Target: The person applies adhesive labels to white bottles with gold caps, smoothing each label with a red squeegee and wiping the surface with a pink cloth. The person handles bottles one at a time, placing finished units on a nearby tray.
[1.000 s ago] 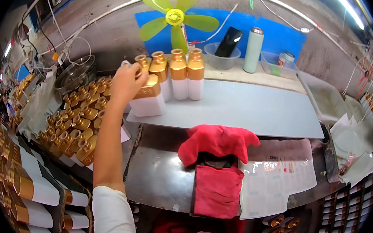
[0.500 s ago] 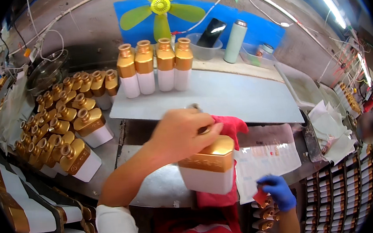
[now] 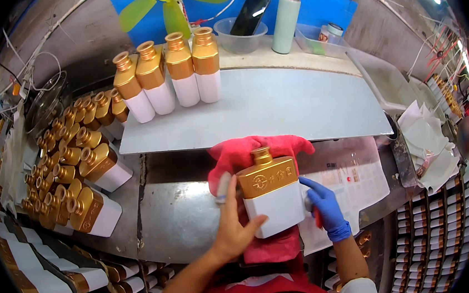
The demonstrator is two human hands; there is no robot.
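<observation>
Steady the gold-and-white bottle (image 3: 271, 196) over the red cloth (image 3: 257, 155) near the tabletop's front edge. Left hand (image 3: 236, 224) cupped loosely round its side, gloved right hand (image 3: 323, 205) half-closed against the other (grip there partly hidden).

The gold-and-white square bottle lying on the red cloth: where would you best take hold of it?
Probably by the white lower body of the gold-and-white square bottle, from its two flat sides. It lies tilted on the red cloth, neck pointing away. The bare left hand and blue-gloved right hand already flank it there; the narrow gold neck offers less surface.

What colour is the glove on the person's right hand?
Blue; the glove on the right hand shows best in the head view, touching the gold-and-white bottle.
</observation>
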